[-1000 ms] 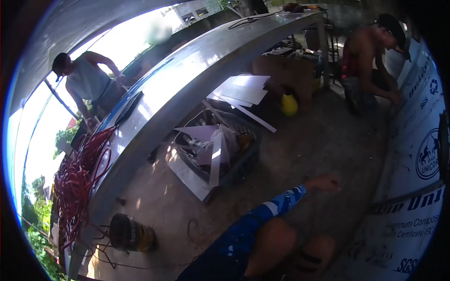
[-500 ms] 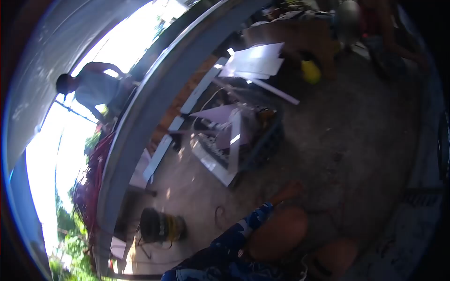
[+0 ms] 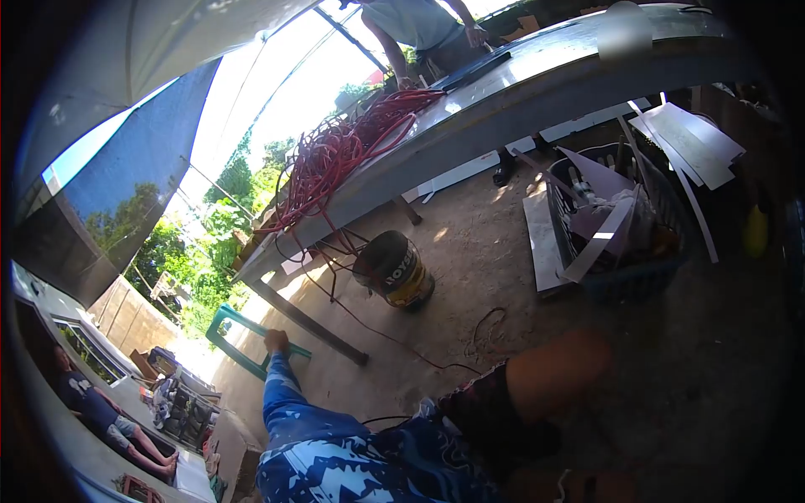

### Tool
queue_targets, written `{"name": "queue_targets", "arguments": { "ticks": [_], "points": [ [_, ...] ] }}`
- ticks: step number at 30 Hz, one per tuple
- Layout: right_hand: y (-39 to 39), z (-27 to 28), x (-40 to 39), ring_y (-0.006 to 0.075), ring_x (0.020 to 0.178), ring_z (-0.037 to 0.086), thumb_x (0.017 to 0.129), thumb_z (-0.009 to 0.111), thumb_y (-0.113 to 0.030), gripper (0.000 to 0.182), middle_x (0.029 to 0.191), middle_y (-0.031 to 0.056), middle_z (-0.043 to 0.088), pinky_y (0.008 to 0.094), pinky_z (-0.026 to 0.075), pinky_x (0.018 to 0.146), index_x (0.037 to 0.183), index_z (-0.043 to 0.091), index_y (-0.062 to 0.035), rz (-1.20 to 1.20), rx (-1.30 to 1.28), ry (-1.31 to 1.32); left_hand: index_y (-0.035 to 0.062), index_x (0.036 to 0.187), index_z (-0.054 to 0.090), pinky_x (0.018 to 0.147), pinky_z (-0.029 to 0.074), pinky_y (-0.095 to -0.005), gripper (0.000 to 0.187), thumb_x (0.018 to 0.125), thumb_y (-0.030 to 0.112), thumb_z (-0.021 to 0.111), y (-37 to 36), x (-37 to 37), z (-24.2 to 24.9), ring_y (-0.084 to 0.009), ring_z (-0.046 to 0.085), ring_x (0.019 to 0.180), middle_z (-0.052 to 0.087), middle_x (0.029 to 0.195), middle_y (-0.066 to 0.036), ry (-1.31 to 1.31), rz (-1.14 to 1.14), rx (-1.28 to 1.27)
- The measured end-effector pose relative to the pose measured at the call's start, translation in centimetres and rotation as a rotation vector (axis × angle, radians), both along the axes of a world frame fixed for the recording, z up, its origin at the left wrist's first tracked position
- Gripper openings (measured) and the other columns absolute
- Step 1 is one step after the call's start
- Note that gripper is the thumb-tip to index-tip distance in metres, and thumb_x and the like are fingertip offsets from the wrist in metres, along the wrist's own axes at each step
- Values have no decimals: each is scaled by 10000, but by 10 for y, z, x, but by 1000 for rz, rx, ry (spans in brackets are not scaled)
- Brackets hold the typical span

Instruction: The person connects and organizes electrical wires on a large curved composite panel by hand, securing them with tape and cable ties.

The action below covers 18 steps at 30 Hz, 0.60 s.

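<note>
My left hand (image 3: 276, 339) reaches out to the left, in a blue and white patterned sleeve. Its fingers are closed on the edge of a teal plastic frame, seemingly a stool (image 3: 241, 345), beside the table's leg. No right hand can be made out; the bottom right is dark. Closest to the outstretched arm stands a black and yellow paint bucket (image 3: 404, 272), with a thin cord (image 3: 402, 342) on the concrete beside it.
A long table (image 3: 503, 113) carries a heap of red hose or cable (image 3: 335, 159); a person (image 3: 419, 25) stands behind it. A crate (image 3: 629, 281) of offcuts sits at right, near white sheets (image 3: 692, 142). Another person (image 3: 96, 407) is at far left.
The view has swung left and levelled. My left hand, earlier near my knee, is now stretched out to the left and holding the teal stool.
</note>
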State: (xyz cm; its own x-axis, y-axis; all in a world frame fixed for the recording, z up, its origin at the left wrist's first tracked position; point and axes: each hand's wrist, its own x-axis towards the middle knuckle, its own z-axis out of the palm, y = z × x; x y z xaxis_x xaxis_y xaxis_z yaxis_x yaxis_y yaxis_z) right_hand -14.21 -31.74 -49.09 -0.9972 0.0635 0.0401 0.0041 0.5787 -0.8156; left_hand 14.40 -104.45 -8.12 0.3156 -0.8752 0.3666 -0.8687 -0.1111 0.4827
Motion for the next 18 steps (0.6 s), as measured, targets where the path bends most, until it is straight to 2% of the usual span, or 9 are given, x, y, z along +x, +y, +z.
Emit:
{"name": "queue_targets", "arguments": {
  "ticks": [1, 2, 5, 6, 8, 11, 13, 16, 18],
  "points": [
    [-2, 0, 0, 270, 1277, 403, 851, 531, -327, 535, 1442, 57, 386, 423, 354, 1008, 1361, 466, -180, 1, 2, 0, 7, 878, 626, 674, 504, -491, 259, 846, 254, 557, 22, -41, 39, -410, 649, 773, 658, 807, -216, -226, 84, -518],
    [0, 0, 2, 268, 1277, 404, 850, 532, -327, 535, 1442, 55, 386, 422, 355, 1008, 1361, 467, -181, 4, 5, 0, 35, 863, 621, 741, 480, -456, 261, 852, 291, 571, 31, -75, 87, -370, 639, 812, 666, 823, -172, -73, -19, -731],
    [4, 1, 7, 265, 1276, 407, 848, 533, -327, 535, 1442, 50, 388, 419, 359, 1006, 1360, 470, -185, 9, 19, 7, 13, 1124, 597, 844, 423, -363, 414, 928, 373, 535, 44, -167, 170, -258, 582, 905, 635, 1017, -174, 135, -675, -924],
    [6, -1, 10, 263, 1276, 408, 847, 534, -327, 535, 1443, 48, 389, 418, 360, 1006, 1360, 471, -187, 9, 28, 8, 8, 1169, 586, 866, 418, -358, 418, 924, 344, 541, 26, -175, 179, -252, 565, 952, 618, 1078, -176, 93, -869, -803],
    [6, -2, 20, 261, 1276, 410, 845, 534, -328, 536, 1443, 45, 390, 415, 363, 1005, 1359, 473, -190, -5, 32, 15, 33, 1238, 550, 964, 367, -317, 442, 912, 332, 557, -50, -160, 181, -227, 534, 1093, 569, 1246, -137, -50, -854, -269],
    [4, 2, 63, 257, 1275, 413, 843, 536, -328, 536, 1443, 40, 392, 412, 367, 1004, 1358, 476, -194, -82, 18, -50, 31, 1207, 555, 935, 373, -319, 421, 905, 325, 565, -68, -128, 95, -224, 537, 1062, 572, 1213, -134, -234, -582, 76],
    [-6, 16, 100, 254, 1275, 414, 841, 537, -328, 536, 1443, 36, 393, 410, 370, 1004, 1358, 478, -196, -161, 17, -87, 30, 1186, 558, 915, 377, -320, 407, 900, 321, 570, -28, -137, -38, -223, 540, 1041, 574, 1190, -132, -108, -610, 375],
    [-36, 18, 121, 250, 1274, 417, 839, 538, -328, 536, 1444, 31, 395, 406, 374, 1003, 1357, 482, -201, -227, -3, -86, 29, 1155, 562, 887, 384, -322, 387, 893, 314, 578, 95, -188, -208, -221, 543, 1009, 576, 1156, -129, 39, -698, 845],
    [-50, 14, 133, 248, 1274, 419, 838, 539, -328, 537, 1444, 28, 396, 404, 377, 1002, 1357, 484, -203, -286, -20, -91, 28, 1134, 565, 867, 388, -324, 374, 888, 309, 583, 180, -192, -262, -219, 545, 988, 578, 1134, -127, -13, -746, 1084]
  ]
}}
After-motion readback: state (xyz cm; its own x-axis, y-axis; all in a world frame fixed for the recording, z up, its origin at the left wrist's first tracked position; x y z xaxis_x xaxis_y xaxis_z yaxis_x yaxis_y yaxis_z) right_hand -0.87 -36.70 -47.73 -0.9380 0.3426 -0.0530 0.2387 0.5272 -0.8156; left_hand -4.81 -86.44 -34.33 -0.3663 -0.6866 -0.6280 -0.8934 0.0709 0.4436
